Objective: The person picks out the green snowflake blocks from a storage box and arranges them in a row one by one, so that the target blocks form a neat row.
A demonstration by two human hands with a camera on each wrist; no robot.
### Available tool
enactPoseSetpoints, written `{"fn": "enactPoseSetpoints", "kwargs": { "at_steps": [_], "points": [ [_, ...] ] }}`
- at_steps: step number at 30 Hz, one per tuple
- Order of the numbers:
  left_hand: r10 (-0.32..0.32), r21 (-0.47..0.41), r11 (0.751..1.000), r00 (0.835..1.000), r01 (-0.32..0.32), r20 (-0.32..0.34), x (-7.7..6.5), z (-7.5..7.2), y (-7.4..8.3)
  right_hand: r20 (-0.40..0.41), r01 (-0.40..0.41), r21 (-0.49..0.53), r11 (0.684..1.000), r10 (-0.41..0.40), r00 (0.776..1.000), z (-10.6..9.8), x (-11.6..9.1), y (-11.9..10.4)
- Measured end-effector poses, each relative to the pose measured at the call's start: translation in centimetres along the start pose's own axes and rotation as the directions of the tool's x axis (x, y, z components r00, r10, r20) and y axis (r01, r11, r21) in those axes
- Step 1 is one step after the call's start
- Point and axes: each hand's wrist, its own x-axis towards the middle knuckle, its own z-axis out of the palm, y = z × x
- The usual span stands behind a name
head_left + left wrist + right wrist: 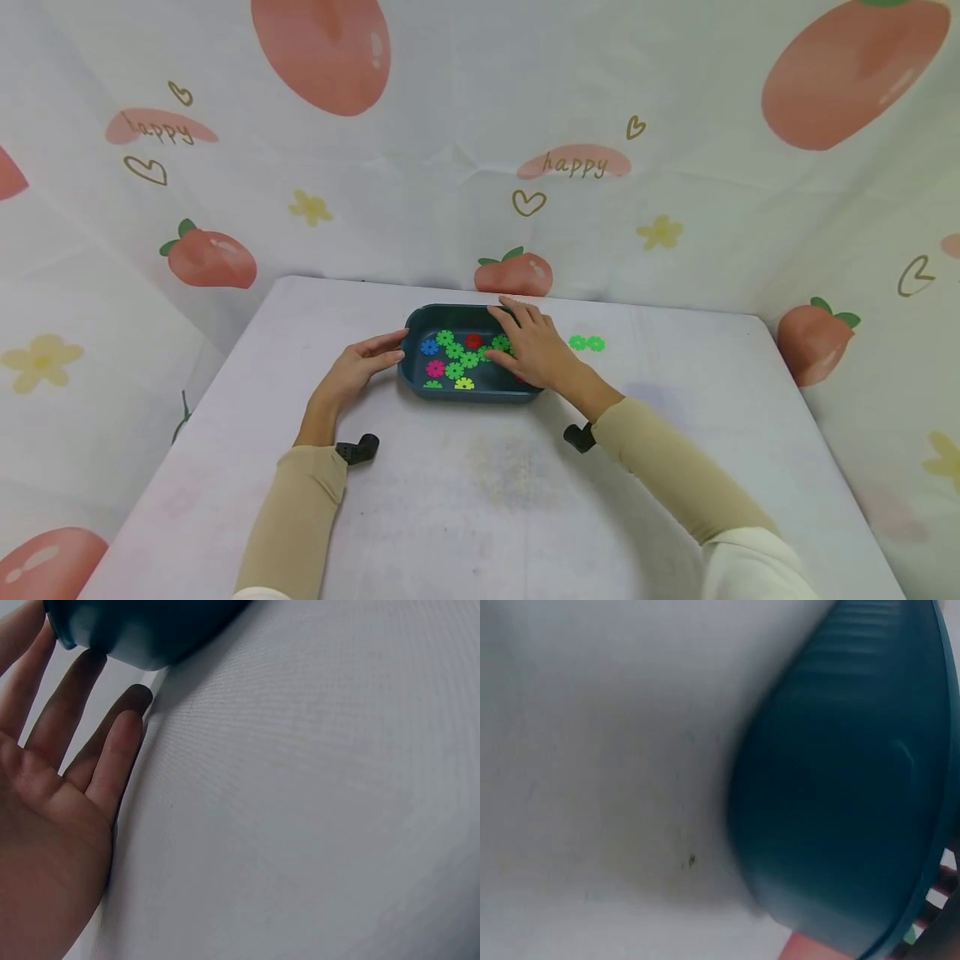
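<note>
A dark teal basin (472,397) stands on the table with several flat toothed plastic discs inside: green discs (454,370), a blue disc (429,347), a red disc (472,341), a pink disc (435,368) and a yellow disc (464,384). My left hand (352,375) rests against the basin's left end, its fingers nearly straight. Over the right end reaches my right hand (538,348), fingers spread and thumb beside a green disc. It hides part of the basin's right side. In the right wrist view, the basin's wall (840,787) covers most of that hand.
Two green discs (587,342) lie side by side on the table (450,517), right of the basin. A white cloth with strawberry prints (450,125) hangs behind. Black wrist devices (360,449) show under both forearms.
</note>
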Motion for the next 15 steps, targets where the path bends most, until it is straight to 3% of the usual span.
{"fn": "enactPoseSetpoints", "kwargs": {
  "at_steps": [6, 15],
  "points": [
    [-0.003, 0.000, 1.000, 1.000, 0.003, 0.001, 0.0, -0.1, 0.0, 0.002, 0.014, 0.075, 0.997, -0.014, 1.000, 0.4, 0.4, -0.4],
    [-0.009, -0.001, 1.000, 1.000, 0.009, 0.006, 0.0, -0.2, 0.0, 0.082, -0.018, 0.120, 0.993, 0.008, 0.997, 0.8, 1.1, -0.7]
  ]
}}
